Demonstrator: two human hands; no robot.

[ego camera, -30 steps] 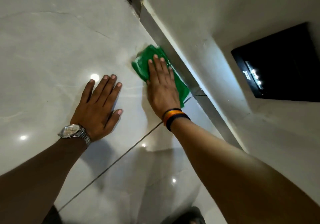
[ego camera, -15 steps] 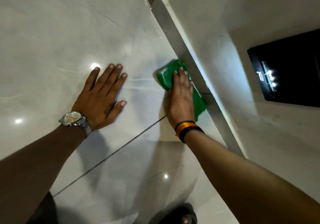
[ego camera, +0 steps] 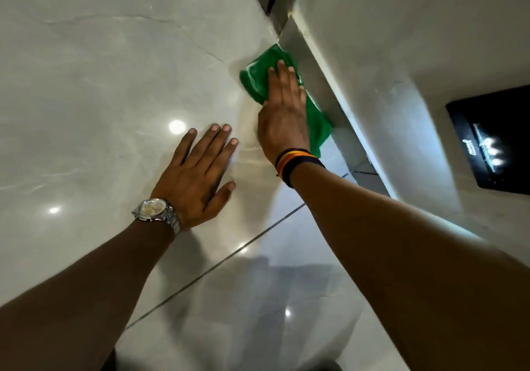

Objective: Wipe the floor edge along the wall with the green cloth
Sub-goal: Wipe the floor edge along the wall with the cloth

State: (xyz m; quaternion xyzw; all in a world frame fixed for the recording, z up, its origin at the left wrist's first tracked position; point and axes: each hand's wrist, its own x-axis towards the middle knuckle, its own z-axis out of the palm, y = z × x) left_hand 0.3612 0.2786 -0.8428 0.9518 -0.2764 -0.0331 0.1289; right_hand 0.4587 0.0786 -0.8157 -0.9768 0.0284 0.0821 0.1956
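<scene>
Under right hand (ego camera: 282,118) (flat): green cloth (ego camera: 255,79).

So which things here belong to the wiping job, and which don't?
In the job:
green cloth, under the right hand
floor edge at the skirting

Not in it:
left hand, flat on the floor
wristwatch
black wall panel
</scene>
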